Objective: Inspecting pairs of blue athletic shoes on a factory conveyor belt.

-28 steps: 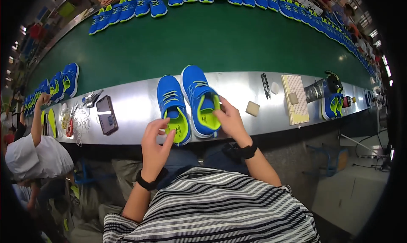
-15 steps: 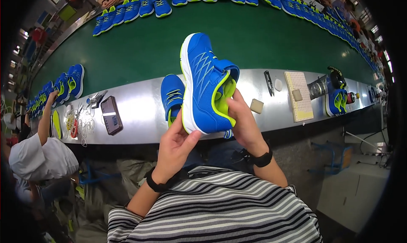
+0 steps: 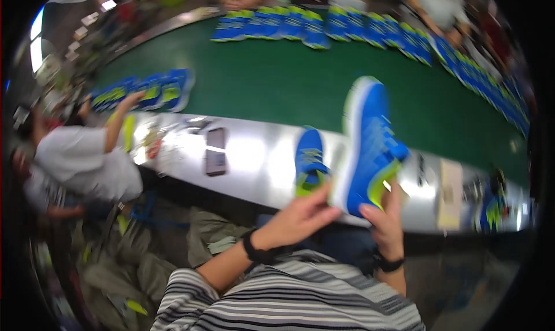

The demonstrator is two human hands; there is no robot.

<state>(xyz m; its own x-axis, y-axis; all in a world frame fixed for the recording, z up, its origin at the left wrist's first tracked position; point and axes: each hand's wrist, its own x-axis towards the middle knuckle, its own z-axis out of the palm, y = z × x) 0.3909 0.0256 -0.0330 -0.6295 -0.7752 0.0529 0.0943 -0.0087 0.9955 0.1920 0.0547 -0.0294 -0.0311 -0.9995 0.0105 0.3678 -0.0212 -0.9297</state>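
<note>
Item: raised shoe (image 3: 370,143), blue with a white sole edge and lime lining, right of centre in the frame. I hold it up off the counter (image 3: 248,157), toe pointing toward the top of the frame.

My left hand (image 3: 300,215): fingers stretched flat against the heel end of the sole, steadying more than clamping. My right hand (image 3: 386,218): closed around the heel and collar, thumb side on the lime lining. The picture is blurred, so the finer finger placement cannot be told.

Item: second shoe (image 3: 309,160), same colours, lying on the silvery counter just left of the raised one, untouched.

Item: dark phone (image 3: 215,152), flat on the counter, centre left.

Item: green belt (image 3: 277,82) beyond the counter, with a row of blue shoes (image 3: 324,25) along its far edge, top of frame.

Item: another person (image 3: 87,163) in a white top, left edge.

Progress, as I judge it: one shoe of the pair is up for handling; its mate waits on the counter.
</note>
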